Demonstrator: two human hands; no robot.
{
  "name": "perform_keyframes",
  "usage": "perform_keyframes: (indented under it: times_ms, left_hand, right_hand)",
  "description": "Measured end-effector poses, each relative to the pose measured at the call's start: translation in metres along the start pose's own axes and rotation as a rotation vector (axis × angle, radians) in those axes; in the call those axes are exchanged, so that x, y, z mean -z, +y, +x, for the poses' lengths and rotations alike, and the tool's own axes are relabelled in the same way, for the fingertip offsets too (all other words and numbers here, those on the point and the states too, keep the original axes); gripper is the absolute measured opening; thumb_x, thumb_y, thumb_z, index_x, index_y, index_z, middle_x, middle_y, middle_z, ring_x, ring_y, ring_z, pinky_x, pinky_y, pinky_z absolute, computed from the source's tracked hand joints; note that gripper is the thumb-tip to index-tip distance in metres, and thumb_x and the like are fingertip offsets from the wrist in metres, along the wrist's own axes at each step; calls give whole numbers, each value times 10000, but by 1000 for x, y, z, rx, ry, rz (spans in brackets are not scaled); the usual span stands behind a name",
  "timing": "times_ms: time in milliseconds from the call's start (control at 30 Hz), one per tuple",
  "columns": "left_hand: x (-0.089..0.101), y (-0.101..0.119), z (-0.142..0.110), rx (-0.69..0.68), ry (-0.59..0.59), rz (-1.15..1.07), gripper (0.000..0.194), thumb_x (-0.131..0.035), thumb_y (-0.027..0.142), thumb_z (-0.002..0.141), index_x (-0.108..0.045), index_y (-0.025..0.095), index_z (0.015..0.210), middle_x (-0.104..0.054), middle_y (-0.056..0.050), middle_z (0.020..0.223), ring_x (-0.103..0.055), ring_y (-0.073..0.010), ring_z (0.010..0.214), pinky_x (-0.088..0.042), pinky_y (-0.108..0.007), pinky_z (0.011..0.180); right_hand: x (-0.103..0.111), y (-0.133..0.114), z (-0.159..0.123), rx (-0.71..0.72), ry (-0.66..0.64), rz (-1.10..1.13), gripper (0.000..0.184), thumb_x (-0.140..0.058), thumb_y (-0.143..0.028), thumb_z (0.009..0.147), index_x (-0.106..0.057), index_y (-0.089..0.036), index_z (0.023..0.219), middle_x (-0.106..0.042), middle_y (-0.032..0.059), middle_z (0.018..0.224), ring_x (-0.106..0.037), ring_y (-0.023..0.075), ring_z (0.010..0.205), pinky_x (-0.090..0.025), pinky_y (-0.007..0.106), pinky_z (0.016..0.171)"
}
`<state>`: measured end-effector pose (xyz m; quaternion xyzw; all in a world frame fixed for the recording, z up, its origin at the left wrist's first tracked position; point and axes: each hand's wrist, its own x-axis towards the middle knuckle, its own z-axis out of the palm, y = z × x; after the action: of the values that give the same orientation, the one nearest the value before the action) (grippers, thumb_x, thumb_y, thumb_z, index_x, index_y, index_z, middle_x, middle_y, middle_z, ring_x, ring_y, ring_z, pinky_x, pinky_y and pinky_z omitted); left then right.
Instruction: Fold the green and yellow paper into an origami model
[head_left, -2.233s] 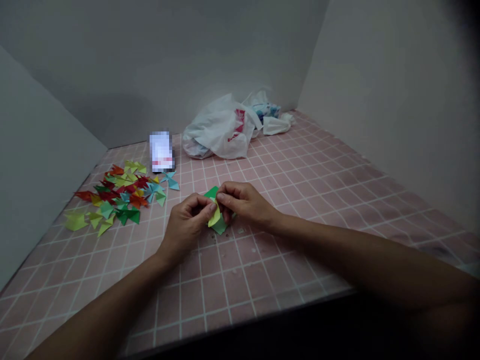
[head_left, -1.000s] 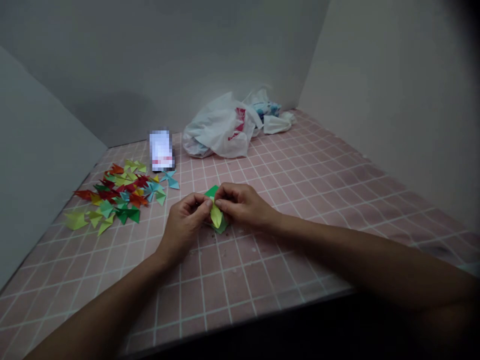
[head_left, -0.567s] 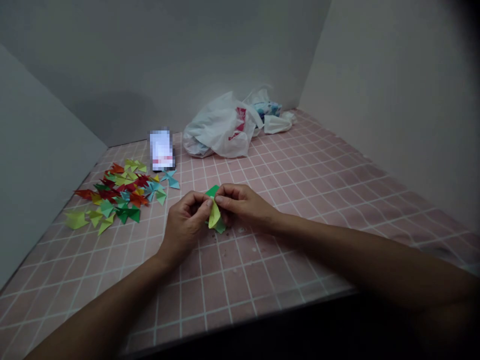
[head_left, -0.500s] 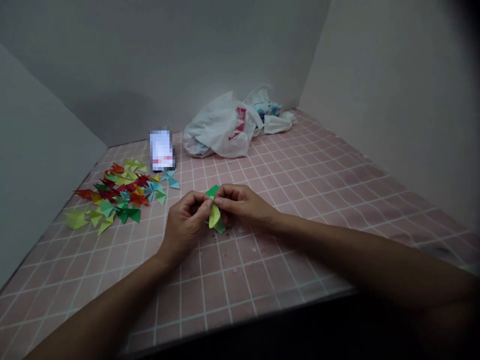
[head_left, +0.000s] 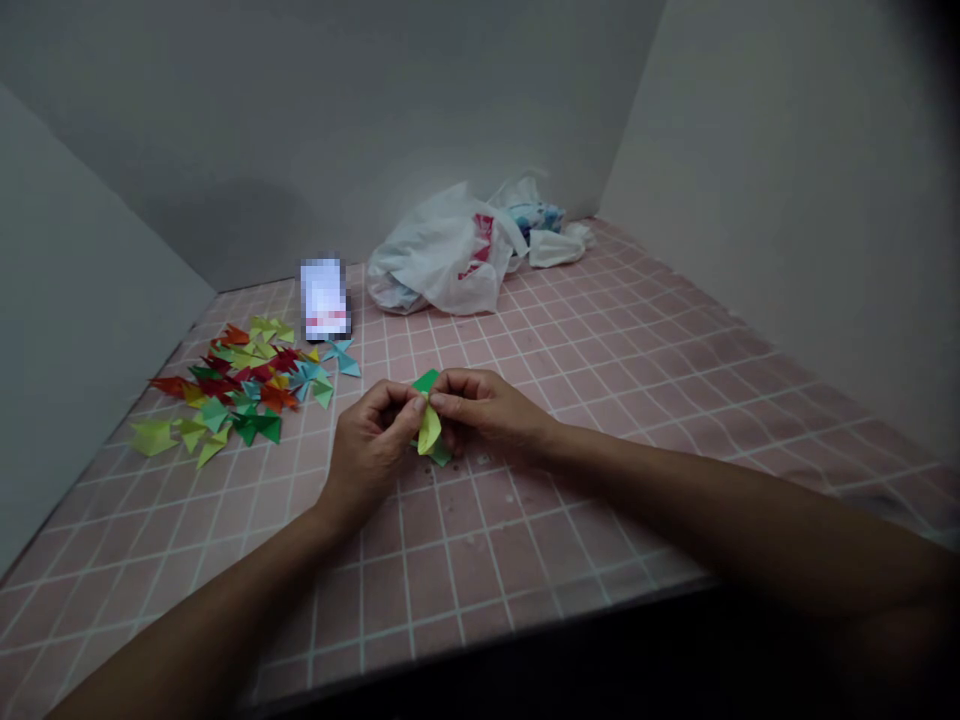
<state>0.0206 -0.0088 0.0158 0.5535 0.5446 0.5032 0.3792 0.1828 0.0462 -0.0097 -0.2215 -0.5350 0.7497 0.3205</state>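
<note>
Both my hands meet at the middle of the pink tiled table (head_left: 525,520). My left hand (head_left: 371,445) and my right hand (head_left: 480,405) pinch a small yellow-green folded paper piece (head_left: 429,430) between their fingertips. Green paper (head_left: 426,381) lies flat on the table under and behind the hands, partly hidden by them. A pile of folded paper pieces (head_left: 240,385) in red, yellow, green and blue lies to the left of my left hand.
A white plastic bag (head_left: 442,255) and smaller wrapped items (head_left: 551,240) sit at the back by the wall. A small blurred package (head_left: 324,298) stands behind the paper pile. Grey walls close the table on the left, back and right.
The yellow-green piece has shifted slightly between my fingertips as they work on it. Both hands stay in the same spot.
</note>
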Motion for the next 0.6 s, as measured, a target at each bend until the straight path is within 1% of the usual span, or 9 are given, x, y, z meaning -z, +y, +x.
perform_keyframes:
  times_ms: [233, 600]
  left_hand:
    - [0, 0, 0, 2, 15, -14, 178, -703, 342, 801, -651, 175, 766, -614, 13, 682, -538, -119, 605, -437, -237, 571]
    - [0, -3, -2, -30, 14, -8, 164, -697, 331, 830, -662, 180, 776, -625, 13, 700, -552, -116, 626, -445, -231, 589]
  right_hand:
    - [0, 1, 0, -17, -7, 25, 219, -655, -372, 906, -580, -176, 843, -620, -32, 589, -553, 85, 469, -457, 196, 471]
    - [0, -1, 1, -13, -11, 2, 300, -706, -444, 865, -582, -172, 839, -621, -32, 609, -563, 82, 497, -473, 196, 493]
